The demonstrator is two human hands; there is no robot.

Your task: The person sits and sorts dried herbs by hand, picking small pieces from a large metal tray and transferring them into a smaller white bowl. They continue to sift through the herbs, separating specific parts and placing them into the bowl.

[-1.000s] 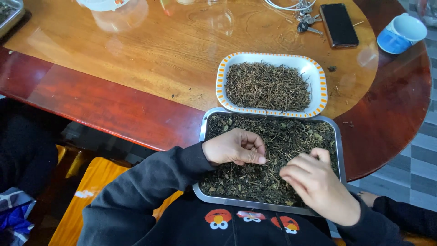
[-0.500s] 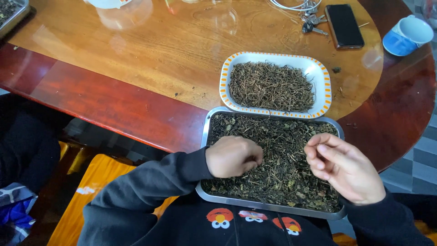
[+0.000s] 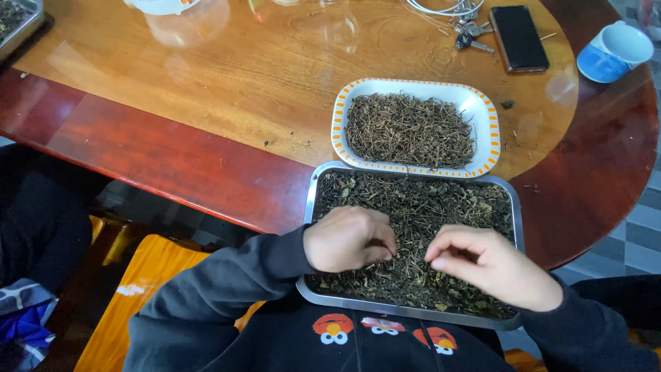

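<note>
A metal tray [image 3: 309,200] full of dark dried leaves and stems [image 3: 420,207] rests half on my lap, half against the table edge. My left hand [image 3: 348,240] lies curled over the tray's near left part, fingertips pinched in the leaves. My right hand [image 3: 492,265] hovers over the near right part, fingers bent and pinched together just above the leaves. Whether either pinch holds a stem is hidden. Just beyond the tray sits a white dish with an orange-dotted rim [image 3: 337,124], heaped with thin brown stems [image 3: 410,129].
The round wooden table [image 3: 206,89] also carries a black phone [image 3: 518,38], keys [image 3: 471,29], a blue and white cup [image 3: 613,52], a clear lidded container [image 3: 182,17] and another tray at the far left corner [image 3: 17,21]. An orange seat [image 3: 131,296] shows below left.
My right hand has come down and left, back over the tray toward the left hand. The left hand stayed in the leaves, shifting slightly.
</note>
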